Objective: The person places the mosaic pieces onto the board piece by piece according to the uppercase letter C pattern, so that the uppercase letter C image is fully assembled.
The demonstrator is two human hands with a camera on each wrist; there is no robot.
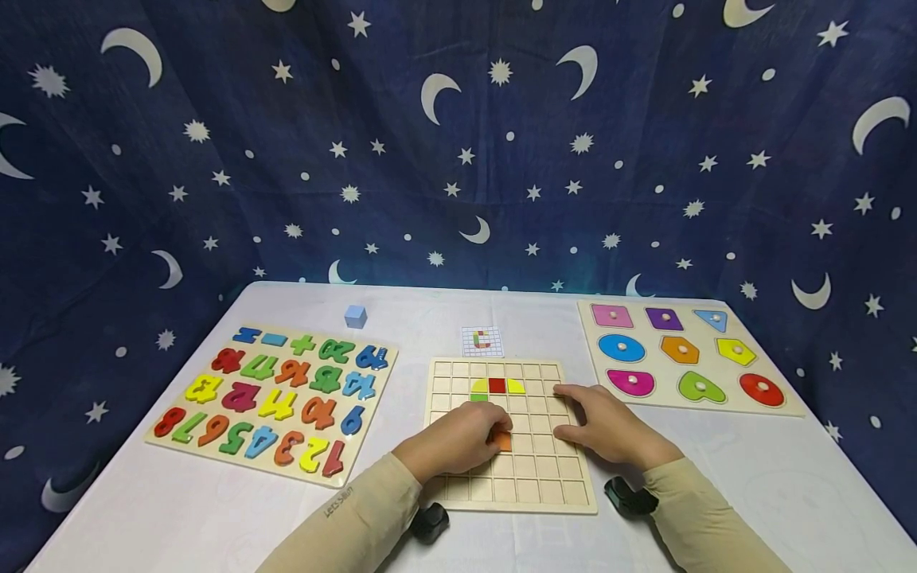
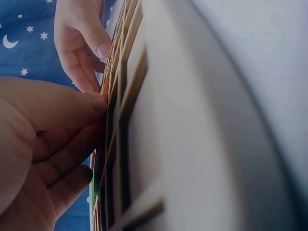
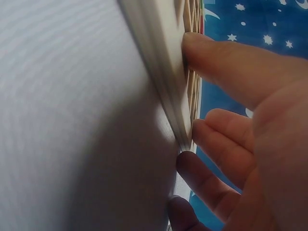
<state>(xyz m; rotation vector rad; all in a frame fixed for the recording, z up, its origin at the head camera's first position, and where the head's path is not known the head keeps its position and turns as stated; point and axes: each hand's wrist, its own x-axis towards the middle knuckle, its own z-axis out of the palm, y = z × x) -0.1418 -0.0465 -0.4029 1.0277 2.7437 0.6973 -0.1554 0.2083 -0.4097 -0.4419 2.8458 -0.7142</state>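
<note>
A wooden grid board [image 1: 533,485] lies at the table's middle front. Near its top sit a red square tile [image 1: 497,386], yellow quarter-round tiles [image 1: 516,387] on either side of it and a green tile [image 1: 478,397]. My left hand [image 1: 487,434] curls over the board's left half, its fingertips pinching an orange tile [image 1: 505,441] down on the grid. The left wrist view shows that tile only as a thin orange sliver [image 2: 103,89] by the thumb. My right hand [image 1: 573,414] rests on the board's right side with fairly straight fingers and holds nothing. In the right wrist view its fingers [image 3: 226,60] touch the board's edge [image 3: 166,82].
A number puzzle board [image 1: 275,398] lies to the left and a knobbed shape puzzle [image 1: 684,354] to the right. Behind the grid are a small pattern card [image 1: 481,341] and a blue cube [image 1: 355,316]. A star-and-moon cloth hangs behind the white table [image 1: 781,485].
</note>
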